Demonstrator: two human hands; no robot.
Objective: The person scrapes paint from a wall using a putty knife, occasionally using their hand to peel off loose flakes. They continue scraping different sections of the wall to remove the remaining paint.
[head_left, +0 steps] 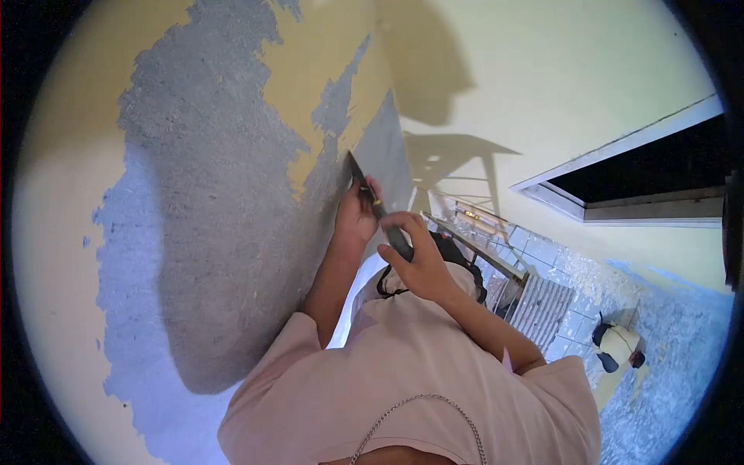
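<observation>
In the head view, a knife (356, 169) with a dark blade, a small brass-coloured collar and a dark handle lies between my hands. Its tip points up at the wall (225, 194), where patches of yellow paint border bare grey surface. My left hand (356, 215) is closed around the blade end, close beside the wall. The handle (397, 242) is in my right hand (422, 263), its thumb and fingers bent about it. A strip of yellow paint (302, 167) is just left of the blade tip.
Below me are a ladder-like frame (496, 260) and a ridged board (541, 310). The tiled floor (570, 325) is littered with flakes, and a cream object with black parts (618, 346) lies there. A window frame (651, 209) opens at the right.
</observation>
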